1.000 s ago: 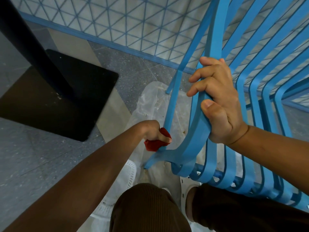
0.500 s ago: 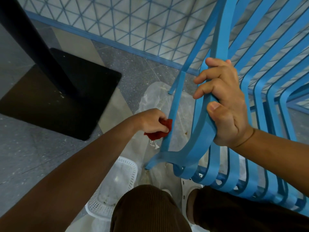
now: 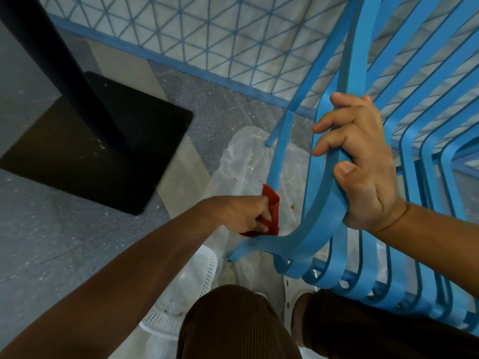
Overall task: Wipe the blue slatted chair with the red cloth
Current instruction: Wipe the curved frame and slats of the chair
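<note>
Now, at center frame, our left hand (image 3: 242,215) pinches the cloth (image 3: 270,208) against a chair (image 3: 318,221) leg; our right hand's (image 3: 363,161) fingers curl round a slat.

Floor (image 3: 46,242): grey speckled stone with one pale beige strip. Black square table base (image 3: 103,151) with dark column (image 3: 51,47) stands at left. Wall (image 3: 207,35): white, blue triangular grid, blue skirting (image 3: 181,64) along its foot.

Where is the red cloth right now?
The red cloth is low in the head view's centre, gripped by the left hand against the blue chair leg, above the clear plastic sheet.
</note>
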The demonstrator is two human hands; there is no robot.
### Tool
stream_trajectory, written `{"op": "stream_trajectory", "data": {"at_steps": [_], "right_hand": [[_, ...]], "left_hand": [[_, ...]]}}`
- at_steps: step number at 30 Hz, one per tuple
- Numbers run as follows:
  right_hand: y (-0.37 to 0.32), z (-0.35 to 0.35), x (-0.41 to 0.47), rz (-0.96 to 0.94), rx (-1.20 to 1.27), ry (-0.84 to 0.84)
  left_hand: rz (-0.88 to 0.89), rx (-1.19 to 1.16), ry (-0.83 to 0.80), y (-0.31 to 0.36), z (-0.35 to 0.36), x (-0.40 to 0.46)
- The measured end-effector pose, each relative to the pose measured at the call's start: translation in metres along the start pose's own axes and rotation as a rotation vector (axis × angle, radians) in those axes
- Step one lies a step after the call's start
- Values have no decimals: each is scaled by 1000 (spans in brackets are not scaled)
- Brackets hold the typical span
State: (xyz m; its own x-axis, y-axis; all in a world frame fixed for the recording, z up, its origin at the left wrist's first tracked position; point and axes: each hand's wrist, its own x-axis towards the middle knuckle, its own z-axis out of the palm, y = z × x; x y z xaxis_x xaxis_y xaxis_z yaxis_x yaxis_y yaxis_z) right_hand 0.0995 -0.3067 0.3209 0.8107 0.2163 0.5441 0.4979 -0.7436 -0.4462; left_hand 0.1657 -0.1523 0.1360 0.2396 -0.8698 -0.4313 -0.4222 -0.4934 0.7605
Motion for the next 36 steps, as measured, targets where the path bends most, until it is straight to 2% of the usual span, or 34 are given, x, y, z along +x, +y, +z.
{"op": "stream_trajectory", "data": {"at_steps": [9,16,25,28,36], "right_hand": [[-2,-1,1,-1,-27,-11],[2,2,0,-2,-21,25],[2,2,-1,-2,-13,23],[0,2,-1,-4,-5,25],[0,0,-1,3,-5,16]], "left_hand": [[-30,-95,63,-3,4,-10],[-133,-499,337,-10,20,-30],[-182,-364,289,3,14,-16],[-153,-402,376,-2,18,-14],[-216,-445,598,7,0,8]]}}
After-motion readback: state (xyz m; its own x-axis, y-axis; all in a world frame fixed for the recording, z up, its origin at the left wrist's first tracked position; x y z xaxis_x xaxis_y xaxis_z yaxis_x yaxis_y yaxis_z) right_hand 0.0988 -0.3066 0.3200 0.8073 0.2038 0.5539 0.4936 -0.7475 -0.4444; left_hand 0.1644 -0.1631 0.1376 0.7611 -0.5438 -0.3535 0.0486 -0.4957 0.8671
